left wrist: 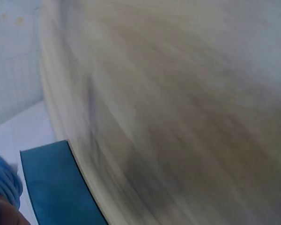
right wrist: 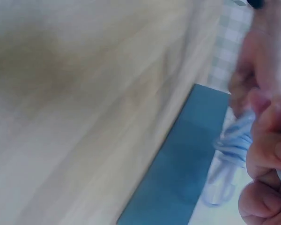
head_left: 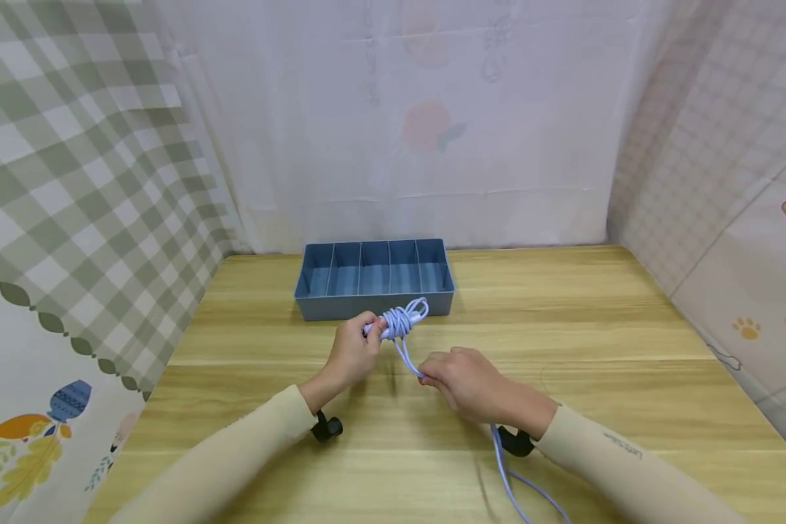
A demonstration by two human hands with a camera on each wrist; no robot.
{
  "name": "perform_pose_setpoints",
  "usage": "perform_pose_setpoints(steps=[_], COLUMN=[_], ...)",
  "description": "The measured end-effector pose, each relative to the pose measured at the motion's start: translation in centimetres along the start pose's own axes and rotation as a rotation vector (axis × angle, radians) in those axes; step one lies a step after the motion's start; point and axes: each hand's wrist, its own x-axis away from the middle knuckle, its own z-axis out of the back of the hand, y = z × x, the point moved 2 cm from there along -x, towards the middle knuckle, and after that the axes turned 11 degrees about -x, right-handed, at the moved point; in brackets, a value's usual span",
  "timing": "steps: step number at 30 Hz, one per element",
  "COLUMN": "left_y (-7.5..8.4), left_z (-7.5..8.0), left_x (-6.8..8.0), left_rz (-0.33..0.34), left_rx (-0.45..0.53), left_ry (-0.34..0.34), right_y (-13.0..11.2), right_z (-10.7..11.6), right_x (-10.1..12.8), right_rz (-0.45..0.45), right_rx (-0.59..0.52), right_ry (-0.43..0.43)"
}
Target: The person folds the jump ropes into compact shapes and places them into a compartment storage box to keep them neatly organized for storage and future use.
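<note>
A pale lavender-blue cord (head_left: 399,322) is wound into a small bundle, with loops sticking out at its far end. My left hand (head_left: 354,348) pinches the near end of this bundle between thumb and fingers, just in front of the box. From the windings a doubled length runs down to my right hand (head_left: 461,380), whose curled fingers grip it. Past that hand, two loose strands (head_left: 501,466) trail below the wrist toward the near edge. In the right wrist view, the wound cord (right wrist: 234,145) shows behind the right fingers (right wrist: 264,154).
A blue-grey box (head_left: 375,306) with several compartments stands at the back of the wooden table (head_left: 563,313). Behind it hangs a white curtain (head_left: 530,145). A checked cloth (head_left: 92,145) borders the left side, and a printed cloth (head_left: 727,240) the right.
</note>
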Motion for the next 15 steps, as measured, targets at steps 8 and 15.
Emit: perform_pose_setpoints(steps=[8, 15], left_y=[0.5, 1.7], left_z=[-0.3, -0.7], left_x=[1.0, 2.2], left_rz=[-0.118, -0.220], left_rx=[-0.078, -0.086], left_ry=[-0.140, -0.356], right_y=[0.2, 1.5], right_z=[2.5, 4.4], right_x=[-0.2, -0.6], right_rz=[0.176, 0.319], right_rx=[0.097, 0.145], right_ry=[0.059, 0.126])
